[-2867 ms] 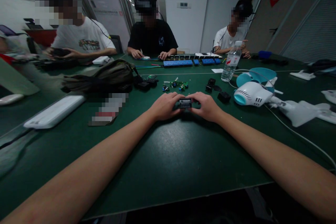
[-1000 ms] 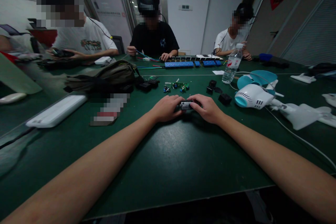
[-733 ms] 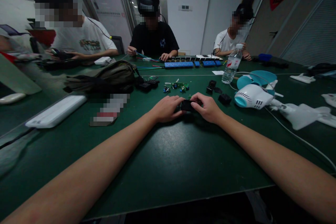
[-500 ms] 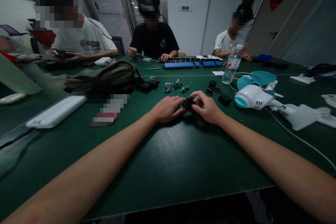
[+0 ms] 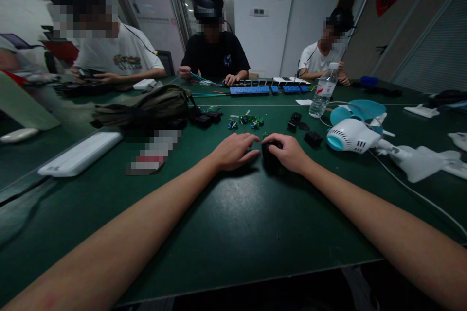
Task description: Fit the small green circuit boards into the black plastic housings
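Observation:
My right hand (image 5: 286, 150) is closed round a small black box-like part (image 5: 271, 150) just above the green table (image 5: 241, 233). To its left, my left hand (image 5: 237, 150) has its fingers apart, nothing between them, and does not touch the black part. Just beyond both hands lie small green circuit boards (image 5: 257, 120) with blue pieces. Another black block (image 5: 313, 138) sits to the right of my right hand, with more black parts (image 5: 295, 120) behind it.
On the right are a white and teal fan (image 5: 352, 135) with a cable and a water bottle (image 5: 324, 91). A dark bag (image 5: 146, 107) and a white power strip (image 5: 82, 153) lie left. Blue strips (image 5: 250, 91) lie at the far side, where three people sit.
My left hand has come off the black part, leaving a gap. The part has turned and now sits in my right hand alone, its fingers drawn closer round it.

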`<state>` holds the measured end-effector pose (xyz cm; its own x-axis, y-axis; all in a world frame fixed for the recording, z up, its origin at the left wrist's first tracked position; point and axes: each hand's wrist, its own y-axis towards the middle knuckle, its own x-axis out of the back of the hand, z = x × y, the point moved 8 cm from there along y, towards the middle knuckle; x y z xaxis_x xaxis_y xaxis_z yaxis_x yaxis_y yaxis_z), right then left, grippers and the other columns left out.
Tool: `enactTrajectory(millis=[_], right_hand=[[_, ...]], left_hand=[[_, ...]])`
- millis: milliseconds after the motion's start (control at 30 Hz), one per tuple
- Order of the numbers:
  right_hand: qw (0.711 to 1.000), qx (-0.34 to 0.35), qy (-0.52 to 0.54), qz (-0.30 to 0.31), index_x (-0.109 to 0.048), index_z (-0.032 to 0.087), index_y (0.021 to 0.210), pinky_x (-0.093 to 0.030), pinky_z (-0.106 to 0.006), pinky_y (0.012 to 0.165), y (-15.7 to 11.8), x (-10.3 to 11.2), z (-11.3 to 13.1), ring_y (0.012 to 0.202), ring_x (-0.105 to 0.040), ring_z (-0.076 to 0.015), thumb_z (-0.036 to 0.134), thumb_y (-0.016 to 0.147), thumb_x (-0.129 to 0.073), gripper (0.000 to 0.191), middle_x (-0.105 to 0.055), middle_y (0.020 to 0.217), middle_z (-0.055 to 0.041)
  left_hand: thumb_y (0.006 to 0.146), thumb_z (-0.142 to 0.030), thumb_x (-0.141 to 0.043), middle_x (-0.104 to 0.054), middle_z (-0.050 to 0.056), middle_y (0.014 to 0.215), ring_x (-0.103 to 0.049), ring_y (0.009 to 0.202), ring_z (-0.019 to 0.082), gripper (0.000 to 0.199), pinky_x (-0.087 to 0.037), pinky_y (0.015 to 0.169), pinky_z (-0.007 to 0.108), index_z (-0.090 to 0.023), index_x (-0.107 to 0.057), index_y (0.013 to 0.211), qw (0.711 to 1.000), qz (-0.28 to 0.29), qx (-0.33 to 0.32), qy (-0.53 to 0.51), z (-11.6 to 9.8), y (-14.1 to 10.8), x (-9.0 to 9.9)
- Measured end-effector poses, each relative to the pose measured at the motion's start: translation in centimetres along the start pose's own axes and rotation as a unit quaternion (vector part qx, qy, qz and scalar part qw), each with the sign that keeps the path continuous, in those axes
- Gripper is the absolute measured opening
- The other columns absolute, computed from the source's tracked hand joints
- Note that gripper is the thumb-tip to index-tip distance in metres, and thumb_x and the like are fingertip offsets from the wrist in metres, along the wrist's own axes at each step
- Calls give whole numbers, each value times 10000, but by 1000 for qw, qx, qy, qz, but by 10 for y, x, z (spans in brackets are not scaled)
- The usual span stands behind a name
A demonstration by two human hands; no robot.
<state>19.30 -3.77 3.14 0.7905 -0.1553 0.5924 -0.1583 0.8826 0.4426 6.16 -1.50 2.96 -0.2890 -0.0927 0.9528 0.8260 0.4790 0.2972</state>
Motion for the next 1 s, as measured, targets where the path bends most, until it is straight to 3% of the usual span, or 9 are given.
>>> enactTrajectory(millis=[167,267,433,567,767,867,1000], right_hand=[[992,-87,86,-42,-658,173,897,-447,-256,529,-1,3,-18,560,-549,-121,262,740,-586,194,-662,782,-10],[975,-134,173,-27,-595,188,927,-411,-232,425,-2,-4,-25,438,-505,-85,312,725,-610,238,-637,754,17],[960,-147,240,3,-560,204,909,-434,-239,399,-4,-12,-21,412,-540,-105,377,713,-671,284,-592,634,51],[961,-133,241,8,-587,193,943,-418,-230,380,-5,-14,-16,414,-523,-98,401,713,-718,337,-631,658,32],[971,-106,213,26,-609,195,1032,-413,-238,419,-4,-15,-17,516,-570,-137,419,788,-646,333,-622,664,19],[983,-68,167,42,-604,184,1092,-443,-257,506,-4,-12,-10,653,-632,-172,363,799,-615,344,-633,731,1],[997,5,57,60,-580,184,1216,-453,-275,648,-5,-9,6,680,-596,-142,269,778,-647,452,-620,783,18]], left_hand=[[898,-577,-562,-670,99,1072,-649,995,262,584,-445,844,360,-181,-459,1316,1000,-9,-5,-24,-2,-1,1],[862,-579,-616,-669,101,1096,-652,1010,265,650,-441,846,360,-185,-425,1343,1000,-11,1,-24,-2,-1,0],[845,-514,-658,-658,106,1171,-645,1047,266,606,-447,846,354,-202,-445,1318,1000,-13,3,0,-3,0,0],[915,-486,-559,-653,106,1134,-650,1000,259,446,-455,807,344,-197,-515,1252,999,3,8,39,-4,1,-1],[930,-514,-524,-642,96,1109,-649,971,253,461,-464,794,342,-215,-522,1282,998,6,27,65,1,1,-1],[938,-492,-514,-646,94,1110,-649,980,255,449,-465,810,346,-218,-517,1294,996,4,50,74,6,1,-2],[961,-494,-460,-652,109,1088,-648,980,278,470,-470,802,368,-204,-501,1329,994,14,85,74,12,0,-4]])
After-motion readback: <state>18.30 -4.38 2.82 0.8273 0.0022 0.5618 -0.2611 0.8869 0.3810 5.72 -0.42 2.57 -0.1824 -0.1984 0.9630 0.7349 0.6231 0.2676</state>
